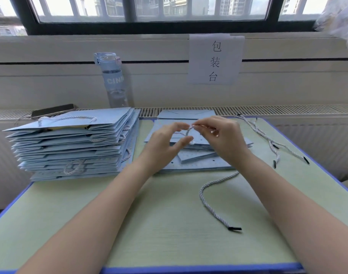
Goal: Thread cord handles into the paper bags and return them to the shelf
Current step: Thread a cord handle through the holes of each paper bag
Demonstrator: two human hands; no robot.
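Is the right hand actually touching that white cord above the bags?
Touching. The head view shows the right hand pinching the cord at its fingertips, while the left hand holds the other side above the paper bags.

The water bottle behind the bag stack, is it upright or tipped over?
Upright. The water bottle stands vertical, cap on top, behind the stack of paper bags.

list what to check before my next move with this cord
1. cord pinched by left grip: ok
2. cord pinched by right grip: ok
3. bag flat under both grips: ok
4. cord through bag's hole: cannot tell
5. spare cords at right, likely in reach: ok
6. stack at left, apart from both grips: ok
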